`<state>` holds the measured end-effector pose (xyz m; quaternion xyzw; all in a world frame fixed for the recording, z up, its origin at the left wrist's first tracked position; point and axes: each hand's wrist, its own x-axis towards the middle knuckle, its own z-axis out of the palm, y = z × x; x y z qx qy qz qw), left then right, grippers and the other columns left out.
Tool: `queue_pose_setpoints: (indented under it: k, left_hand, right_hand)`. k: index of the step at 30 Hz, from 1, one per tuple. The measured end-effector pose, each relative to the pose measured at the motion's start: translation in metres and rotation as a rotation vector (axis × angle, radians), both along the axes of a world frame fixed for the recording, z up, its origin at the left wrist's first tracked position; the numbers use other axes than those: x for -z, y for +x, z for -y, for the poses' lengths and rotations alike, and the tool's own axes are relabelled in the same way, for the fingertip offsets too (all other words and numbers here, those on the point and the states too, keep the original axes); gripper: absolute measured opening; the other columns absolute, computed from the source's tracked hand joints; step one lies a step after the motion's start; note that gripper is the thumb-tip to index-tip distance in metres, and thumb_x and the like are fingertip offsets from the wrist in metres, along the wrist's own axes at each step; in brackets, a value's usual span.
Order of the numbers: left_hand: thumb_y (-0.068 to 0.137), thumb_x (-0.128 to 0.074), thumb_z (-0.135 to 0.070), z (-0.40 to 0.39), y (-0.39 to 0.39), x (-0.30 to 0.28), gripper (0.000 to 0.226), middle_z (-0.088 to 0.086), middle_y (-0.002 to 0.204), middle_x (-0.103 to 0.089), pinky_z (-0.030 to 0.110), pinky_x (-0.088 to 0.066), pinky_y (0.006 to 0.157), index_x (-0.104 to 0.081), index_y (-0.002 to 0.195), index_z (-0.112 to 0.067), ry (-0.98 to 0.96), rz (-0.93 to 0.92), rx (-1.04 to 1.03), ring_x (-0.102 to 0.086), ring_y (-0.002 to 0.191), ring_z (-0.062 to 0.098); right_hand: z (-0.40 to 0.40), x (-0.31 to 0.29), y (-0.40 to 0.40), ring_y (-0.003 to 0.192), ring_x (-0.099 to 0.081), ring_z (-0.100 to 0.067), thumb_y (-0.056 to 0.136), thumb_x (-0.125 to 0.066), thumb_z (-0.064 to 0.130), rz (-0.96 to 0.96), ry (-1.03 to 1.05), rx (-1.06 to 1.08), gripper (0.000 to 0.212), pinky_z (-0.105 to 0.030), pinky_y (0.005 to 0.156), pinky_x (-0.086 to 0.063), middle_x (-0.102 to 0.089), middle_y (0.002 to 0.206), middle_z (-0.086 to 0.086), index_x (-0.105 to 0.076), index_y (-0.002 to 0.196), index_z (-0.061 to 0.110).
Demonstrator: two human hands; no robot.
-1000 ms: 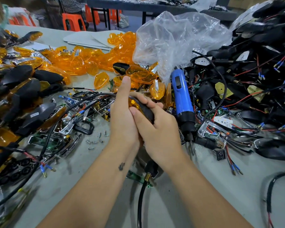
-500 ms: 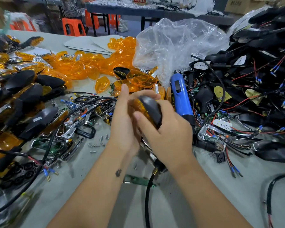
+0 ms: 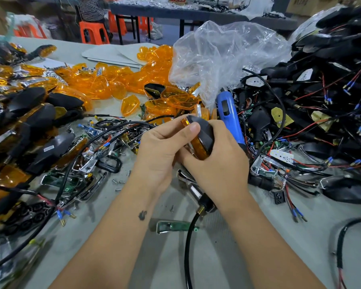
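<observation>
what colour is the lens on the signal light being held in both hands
Translucent orange lens, set in a black plastic housing; shows best in the head view.

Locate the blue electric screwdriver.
Head view, right of centre: the blue electric screwdriver lies just beyond the right hand, below the clear plastic bag.

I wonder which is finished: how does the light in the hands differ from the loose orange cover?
The light has a black shell over orange; the loose orange cover is bare see-through orange. The left hand and right hand hold the light; the cover lies on the table. Both show orange.
</observation>
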<state>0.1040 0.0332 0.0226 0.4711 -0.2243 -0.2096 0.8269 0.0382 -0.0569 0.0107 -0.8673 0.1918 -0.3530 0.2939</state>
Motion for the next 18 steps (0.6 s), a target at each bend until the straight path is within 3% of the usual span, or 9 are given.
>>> queue_pose_setpoints:
  k: [3, 6, 9, 11, 13, 16, 18]
  left_hand:
    - [0.068, -0.077, -0.016, 0.005, -0.005, 0.001, 0.030, 0.003, 0.087, -0.077, 0.022, -0.056, 0.072, -0.076, 0.098, -0.014, 0.080, 0.107, -0.104, -0.072, 0.081, 0.014]
    - [0.073, -0.082, -0.009, 0.010, -0.010, 0.004, 0.027, 0.000, 0.091, -0.078, 0.024, -0.057, 0.078, -0.077, 0.094, -0.027, 0.188, 0.227, -0.215, -0.073, 0.090, 0.015]
    - [0.084, -0.073, -0.029, 0.008, -0.013, 0.001, 0.007, 0.002, 0.088, -0.077, 0.026, -0.058, 0.081, -0.078, 0.086, -0.034, 0.208, 0.286, -0.165, -0.071, 0.086, 0.011]
    - [0.087, -0.056, -0.048, 0.004, -0.011, -0.002, 0.027, -0.002, 0.092, -0.077, 0.028, -0.056, 0.090, -0.078, 0.087, -0.033, 0.249, 0.255, -0.118, -0.071, 0.092, 0.011]
    - [0.086, -0.052, -0.047, 0.002, -0.010, -0.004, 0.032, 0.003, 0.106, -0.075, 0.028, -0.053, 0.094, -0.077, 0.096, -0.030, 0.251, 0.227, -0.088, -0.069, 0.100, 0.012]
    - [0.082, -0.056, -0.041, 0.004, -0.013, -0.006, 0.027, 0.012, 0.124, -0.066, 0.023, -0.050, 0.082, -0.078, 0.095, -0.031, 0.182, 0.145, -0.030, -0.065, 0.097, 0.010]
    - [0.085, -0.055, -0.042, 0.005, -0.015, -0.005, 0.034, 0.014, 0.120, -0.065, 0.033, -0.050, 0.081, -0.076, 0.106, -0.027, 0.140, 0.063, 0.049, -0.063, 0.093, 0.023]
  right_hand:
    - [0.003, -0.001, 0.000, 0.072, -0.057, -0.020, 0.076, -0.043, 0.066, -0.029, -0.089, 0.057, 0.048, -0.036, 0.060, -0.047, -0.057, 0.085, 0.007, -0.050, 0.100, 0.024]
    - [0.006, 0.000, 0.001, 0.058, -0.046, -0.017, 0.081, -0.040, 0.068, -0.042, -0.127, 0.051, 0.046, -0.032, 0.052, -0.034, -0.046, 0.068, 0.011, -0.041, 0.091, 0.023]
    - [0.007, 0.001, 0.001, 0.059, -0.048, -0.014, 0.084, -0.036, 0.072, -0.003, -0.029, 0.009, 0.047, -0.034, 0.055, -0.039, -0.046, 0.064, 0.010, -0.042, 0.087, 0.025]
    - [0.007, 0.002, 0.001, 0.059, -0.050, -0.012, 0.084, -0.033, 0.072, 0.069, 0.085, -0.020, 0.045, -0.033, 0.057, -0.041, -0.050, 0.062, 0.010, -0.047, 0.085, 0.028]
    - [0.007, 0.001, 0.001, 0.056, -0.051, -0.009, 0.086, -0.037, 0.070, 0.141, 0.213, -0.075, 0.044, -0.029, 0.056, -0.040, -0.054, 0.059, 0.012, -0.050, 0.080, 0.028]
    - [0.004, 0.000, 0.002, 0.051, -0.049, -0.013, 0.088, -0.043, 0.067, 0.233, 0.338, -0.130, 0.041, -0.034, 0.054, -0.042, -0.052, 0.054, 0.004, -0.050, 0.071, 0.030]
    - [0.002, -0.001, 0.002, 0.052, -0.046, -0.009, 0.090, -0.044, 0.065, 0.281, 0.346, -0.162, 0.038, -0.032, 0.053, -0.042, -0.051, 0.055, 0.005, -0.057, 0.075, 0.032]
